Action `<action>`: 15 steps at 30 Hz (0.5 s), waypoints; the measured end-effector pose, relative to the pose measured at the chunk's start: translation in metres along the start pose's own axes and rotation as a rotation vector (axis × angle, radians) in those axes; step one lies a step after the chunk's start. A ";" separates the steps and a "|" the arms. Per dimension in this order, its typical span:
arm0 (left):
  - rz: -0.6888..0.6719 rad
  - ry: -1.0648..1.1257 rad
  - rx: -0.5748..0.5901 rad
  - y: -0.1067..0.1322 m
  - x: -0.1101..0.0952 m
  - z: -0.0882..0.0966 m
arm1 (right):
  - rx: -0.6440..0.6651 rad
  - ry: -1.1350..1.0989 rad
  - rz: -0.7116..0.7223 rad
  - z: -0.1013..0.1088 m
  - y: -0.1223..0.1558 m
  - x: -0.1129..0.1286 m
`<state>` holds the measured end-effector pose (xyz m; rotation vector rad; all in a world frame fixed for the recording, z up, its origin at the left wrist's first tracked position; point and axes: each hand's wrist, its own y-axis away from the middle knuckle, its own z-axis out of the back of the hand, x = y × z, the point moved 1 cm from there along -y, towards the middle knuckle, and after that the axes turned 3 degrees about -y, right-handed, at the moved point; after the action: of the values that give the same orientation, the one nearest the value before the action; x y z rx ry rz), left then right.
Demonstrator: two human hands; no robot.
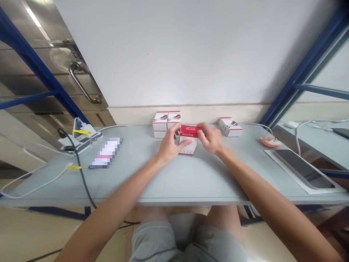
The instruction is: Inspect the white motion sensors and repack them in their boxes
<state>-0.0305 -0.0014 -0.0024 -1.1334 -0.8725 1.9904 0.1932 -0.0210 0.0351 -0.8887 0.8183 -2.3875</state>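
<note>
A small red and white cardboard box printed "DETECTOR" stands upright on the grey table between my hands. My left hand grips it from the left, with the thumb across the white front and the fingers behind the left side. At the upper right corner, the curled fingers of my right hand hold the edge of the red top. Whether that top is fully closed I cannot tell. Just behind my left hand, several similar boxes are stacked against the wall. Another such box sits apart, beyond my right hand.
At the left are a phone with a blurred screen, a power strip and loose cables. An orange round object lies at the right near a dark flat panel on white backing. Blue frame posts flank the table.
</note>
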 end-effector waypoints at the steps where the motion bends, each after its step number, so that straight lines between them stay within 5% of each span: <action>1: -0.015 -0.015 -0.012 0.001 0.000 -0.001 | 0.001 -0.013 0.001 0.000 0.000 0.000; 15: -0.199 -0.260 -0.060 -0.011 -0.013 0.013 | 0.091 -0.126 0.047 -0.002 0.001 0.006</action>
<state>-0.0347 -0.0086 0.0172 -0.7948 -1.1380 1.9817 0.1879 -0.0248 0.0360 -0.9621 0.6697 -2.2827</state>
